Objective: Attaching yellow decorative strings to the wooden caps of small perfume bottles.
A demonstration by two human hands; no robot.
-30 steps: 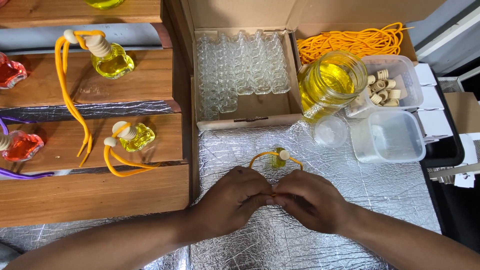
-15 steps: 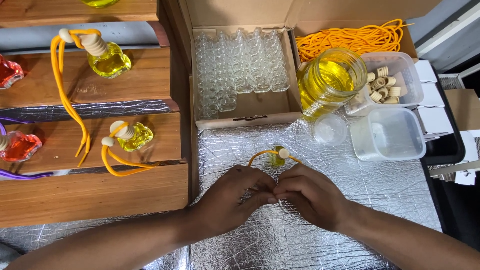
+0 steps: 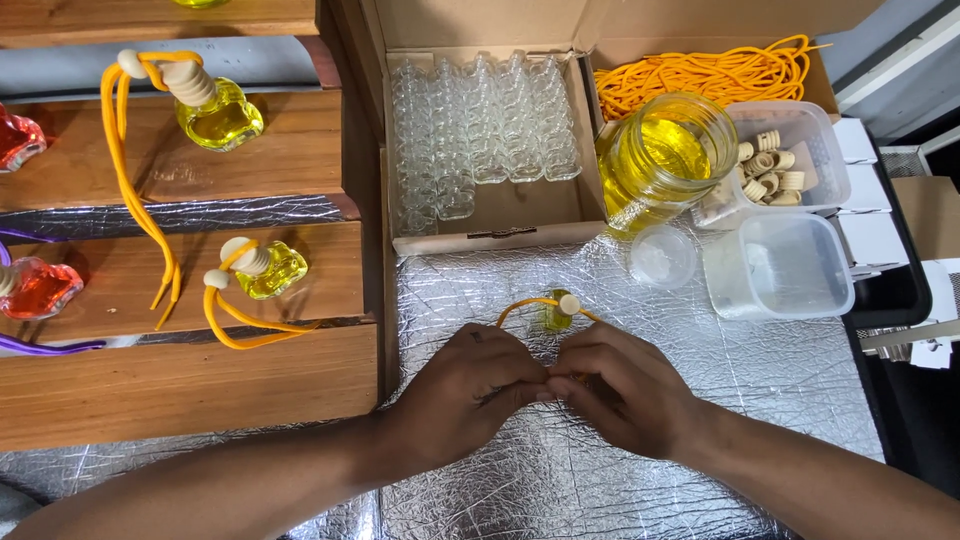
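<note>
My left hand (image 3: pixel 463 395) and my right hand (image 3: pixel 622 388) meet fingertip to fingertip over the silver foil mat (image 3: pixel 760 390). Both pinch the ends of an orange cord (image 3: pixel 520 308) that loops up to a small glass bottle of yellow liquid (image 3: pixel 557 316) with a pale bead on top, just beyond my knuckles. Most of the bottle is hidden behind my fingers.
A cardboard box (image 3: pixel 500 205) with several empty clear bottles sits behind, beside a heap of orange cords (image 3: pixel 705 75). A jar of yellow liquid (image 3: pixel 662 158), a tub of wooden caps (image 3: pixel 775 165), a clear lid (image 3: pixel 662 256) and an empty tub (image 3: pixel 780 265) stand right. Wooden steps (image 3: pixel 180 385) left carry finished yellow and red bottles.
Both hands stay together at the cord ends, with only small finger movement. The bottle and cord loop remain in place.
</note>
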